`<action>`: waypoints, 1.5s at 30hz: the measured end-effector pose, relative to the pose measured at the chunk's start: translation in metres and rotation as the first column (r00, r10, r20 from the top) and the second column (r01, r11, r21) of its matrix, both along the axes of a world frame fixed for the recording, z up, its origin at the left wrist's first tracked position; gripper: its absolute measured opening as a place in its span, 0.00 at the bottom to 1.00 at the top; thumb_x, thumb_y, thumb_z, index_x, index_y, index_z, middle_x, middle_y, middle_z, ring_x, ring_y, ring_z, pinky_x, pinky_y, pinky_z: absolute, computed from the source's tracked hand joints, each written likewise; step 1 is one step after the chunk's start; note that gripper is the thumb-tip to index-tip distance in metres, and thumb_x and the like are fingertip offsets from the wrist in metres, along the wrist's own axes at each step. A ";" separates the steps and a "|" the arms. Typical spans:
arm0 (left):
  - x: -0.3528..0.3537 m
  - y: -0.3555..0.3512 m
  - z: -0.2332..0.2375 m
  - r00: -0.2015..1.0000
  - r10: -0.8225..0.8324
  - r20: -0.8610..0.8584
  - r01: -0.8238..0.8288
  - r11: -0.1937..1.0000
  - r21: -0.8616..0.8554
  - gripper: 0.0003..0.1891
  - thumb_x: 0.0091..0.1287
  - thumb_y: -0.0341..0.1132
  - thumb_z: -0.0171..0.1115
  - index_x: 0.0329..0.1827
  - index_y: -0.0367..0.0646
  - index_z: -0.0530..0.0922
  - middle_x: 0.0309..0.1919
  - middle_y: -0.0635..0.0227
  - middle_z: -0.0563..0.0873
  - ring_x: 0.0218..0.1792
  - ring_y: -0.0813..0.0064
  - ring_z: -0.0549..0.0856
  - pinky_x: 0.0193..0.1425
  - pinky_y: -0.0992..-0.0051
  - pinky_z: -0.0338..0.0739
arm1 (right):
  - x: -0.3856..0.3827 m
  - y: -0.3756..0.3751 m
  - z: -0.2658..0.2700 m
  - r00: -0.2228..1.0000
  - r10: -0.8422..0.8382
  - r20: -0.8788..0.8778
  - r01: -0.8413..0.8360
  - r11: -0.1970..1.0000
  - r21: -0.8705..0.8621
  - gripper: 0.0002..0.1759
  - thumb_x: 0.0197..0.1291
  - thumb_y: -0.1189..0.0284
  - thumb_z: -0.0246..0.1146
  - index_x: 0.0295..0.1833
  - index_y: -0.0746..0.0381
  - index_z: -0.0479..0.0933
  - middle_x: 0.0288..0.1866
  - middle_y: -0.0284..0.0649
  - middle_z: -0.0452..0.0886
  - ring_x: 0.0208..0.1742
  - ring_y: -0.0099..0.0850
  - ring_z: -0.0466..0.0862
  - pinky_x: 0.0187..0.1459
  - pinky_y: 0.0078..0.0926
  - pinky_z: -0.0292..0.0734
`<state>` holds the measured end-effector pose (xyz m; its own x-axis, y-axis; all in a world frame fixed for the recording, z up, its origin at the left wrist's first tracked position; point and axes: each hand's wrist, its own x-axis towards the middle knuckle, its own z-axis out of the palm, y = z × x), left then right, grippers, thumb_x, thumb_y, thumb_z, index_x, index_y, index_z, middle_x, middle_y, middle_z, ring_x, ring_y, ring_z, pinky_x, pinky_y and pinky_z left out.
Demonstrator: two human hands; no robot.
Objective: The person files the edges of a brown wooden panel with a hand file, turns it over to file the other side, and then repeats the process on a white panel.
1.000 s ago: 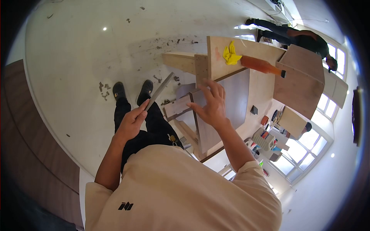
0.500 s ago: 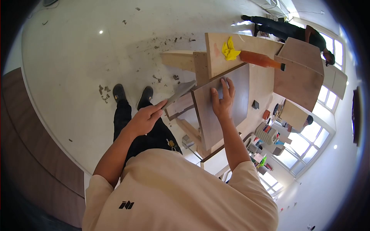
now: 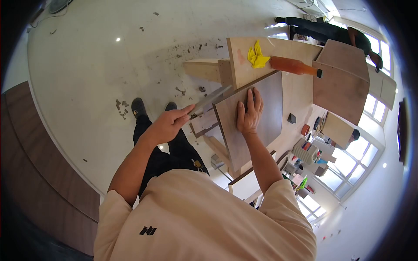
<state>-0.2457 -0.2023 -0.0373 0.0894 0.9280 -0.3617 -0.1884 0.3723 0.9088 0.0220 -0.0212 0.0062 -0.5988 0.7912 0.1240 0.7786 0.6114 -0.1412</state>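
My left hand (image 3: 170, 123) is closed around one end of a thin grey strip (image 3: 211, 98). The strip's far end lies near the upper left corner of a dark wood-grain board (image 3: 269, 101). Resting on the board's face, palm down with its fingers a little apart, is my right hand (image 3: 250, 112). The board lies on a pale wooden worktable (image 3: 240, 75). Past its upper edge are a yellow cloth (image 3: 257, 55) and an orange bottle (image 3: 292, 65) with a black cap, lying on its side.
A large brown wooden box (image 3: 342, 80) stands beyond the bottle. One person (image 3: 337, 34) stands at the upper right; another's head shows behind a pale panel (image 3: 337, 130). Small debris (image 3: 121, 108) is scattered on the floor. Dark panels (image 3: 48, 161) are at the left.
The grey strip and my left hand have shifted slightly up and to the right along the board's edge. My right hand's fingers have drawn closer together on the board. The view has shifted slightly.
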 end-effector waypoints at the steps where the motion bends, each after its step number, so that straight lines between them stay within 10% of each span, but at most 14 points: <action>1: 0.001 -0.004 -0.008 1.000 0.022 0.004 -0.022 1.000 0.013 0.22 0.79 0.35 0.58 0.75 0.49 0.73 0.33 0.63 0.80 0.36 0.70 0.77 0.50 0.76 0.74 | 0.001 0.000 -0.001 1.000 -0.002 0.004 0.002 1.000 0.004 0.31 0.67 0.61 0.61 0.71 0.65 0.73 0.75 0.53 0.69 0.74 0.54 0.68 0.76 0.52 0.55; 23: 0.013 0.016 0.014 0.990 -0.056 -0.128 0.078 0.983 0.167 0.22 0.79 0.34 0.57 0.74 0.44 0.73 0.31 0.70 0.77 0.34 0.79 0.72 0.45 0.78 0.72 | 0.001 -0.001 0.002 1.000 0.019 0.020 -0.019 1.000 -0.002 0.32 0.68 0.60 0.60 0.73 0.65 0.72 0.76 0.53 0.67 0.74 0.55 0.66 0.76 0.53 0.53; 32: 0.115 -0.024 -0.037 0.865 0.497 -0.067 -0.493 0.867 0.073 0.24 0.80 0.38 0.56 0.78 0.48 0.69 0.33 0.66 0.79 0.35 0.77 0.76 0.47 0.78 0.74 | 0.004 -0.003 -0.001 0.999 0.028 0.028 -0.029 0.999 0.032 0.31 0.70 0.58 0.57 0.73 0.64 0.71 0.76 0.54 0.66 0.73 0.55 0.67 0.75 0.51 0.54; 45: 0.183 0.004 -0.022 0.701 0.711 -0.059 -0.690 0.696 0.196 0.25 0.80 0.35 0.56 0.79 0.47 0.67 0.30 0.70 0.73 0.33 0.78 0.71 0.44 0.79 0.72 | 0.007 -0.006 -0.004 1.000 0.002 0.024 -0.002 1.000 0.023 0.32 0.72 0.55 0.56 0.75 0.61 0.70 0.78 0.49 0.65 0.74 0.52 0.65 0.77 0.51 0.53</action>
<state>-0.0628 -0.1987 -0.0597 -0.6432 0.7448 -0.1777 -0.2255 0.0375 0.9735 0.0286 -0.0276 0.0022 -0.6034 0.7871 0.1279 0.7804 0.6159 -0.1081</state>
